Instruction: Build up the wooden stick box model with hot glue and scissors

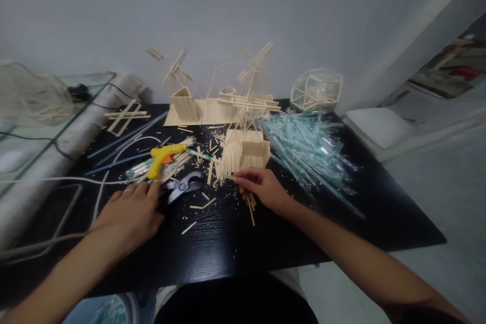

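Observation:
My left hand (131, 212) rests on the black table (235, 248), fingers curled over the handles of dark cutting pliers (185, 184). A yellow glue gun (164, 158) lies just beyond it on a bundle of sticks. My right hand (261, 186) pinches a thin wooden stick (228, 176) by its end, close in front of a small open box built of sticks (245, 154). Short stick offcuts (208, 203) lie scattered between the hands.
Stick models with windmill blades (212, 96) stand at the back by the wall. A heap of clear plastic wrappers (309, 149) fills the right side, with a faceted clear dome (317, 88) behind. White cables (76, 182) and a rolled mat (68, 142) lie left.

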`<state>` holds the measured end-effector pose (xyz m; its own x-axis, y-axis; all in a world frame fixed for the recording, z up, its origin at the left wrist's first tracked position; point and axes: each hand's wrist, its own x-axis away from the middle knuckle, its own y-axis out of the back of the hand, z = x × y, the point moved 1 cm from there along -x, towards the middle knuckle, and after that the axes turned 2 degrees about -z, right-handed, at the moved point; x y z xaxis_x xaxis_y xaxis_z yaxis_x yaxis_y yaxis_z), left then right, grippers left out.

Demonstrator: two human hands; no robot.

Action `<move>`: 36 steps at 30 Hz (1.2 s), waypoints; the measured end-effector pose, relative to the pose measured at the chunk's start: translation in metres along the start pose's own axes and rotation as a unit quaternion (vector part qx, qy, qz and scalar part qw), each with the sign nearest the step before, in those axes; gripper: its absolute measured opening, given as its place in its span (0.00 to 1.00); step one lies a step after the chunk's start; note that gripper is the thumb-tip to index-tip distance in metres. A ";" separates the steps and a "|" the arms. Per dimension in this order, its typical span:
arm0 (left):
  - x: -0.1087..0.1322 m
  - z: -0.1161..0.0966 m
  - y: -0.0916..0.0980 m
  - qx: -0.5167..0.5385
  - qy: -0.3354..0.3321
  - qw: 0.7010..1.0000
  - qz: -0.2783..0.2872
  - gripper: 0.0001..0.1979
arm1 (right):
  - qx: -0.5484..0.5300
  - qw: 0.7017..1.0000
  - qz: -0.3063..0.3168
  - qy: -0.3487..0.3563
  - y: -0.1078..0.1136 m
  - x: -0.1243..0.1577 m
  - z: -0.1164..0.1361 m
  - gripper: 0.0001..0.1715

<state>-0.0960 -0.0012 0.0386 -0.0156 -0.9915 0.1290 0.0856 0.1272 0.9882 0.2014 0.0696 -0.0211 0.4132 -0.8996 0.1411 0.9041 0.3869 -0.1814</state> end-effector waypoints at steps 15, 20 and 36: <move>-0.004 -0.010 -0.004 -0.037 -0.045 0.998 0.010 0.24 | 0.011 1.000 -0.023 -0.001 0.001 0.001 0.000 0.19; 0.006 -0.039 -0.001 0.002 -0.051 0.998 -0.041 0.30 | 0.010 1.000 -0.018 0.006 0.001 0.000 -0.001 0.17; 0.010 -0.048 -0.008 -0.035 -0.005 0.999 0.037 0.35 | -0.003 1.000 -0.014 0.008 0.001 0.000 0.000 0.17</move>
<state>-0.0492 -0.0131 0.0284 -0.0161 -0.9792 0.2022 0.1559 0.1973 0.9679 0.2024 0.0698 -0.0212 0.3867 -0.9130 0.1301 0.9142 0.3609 -0.1841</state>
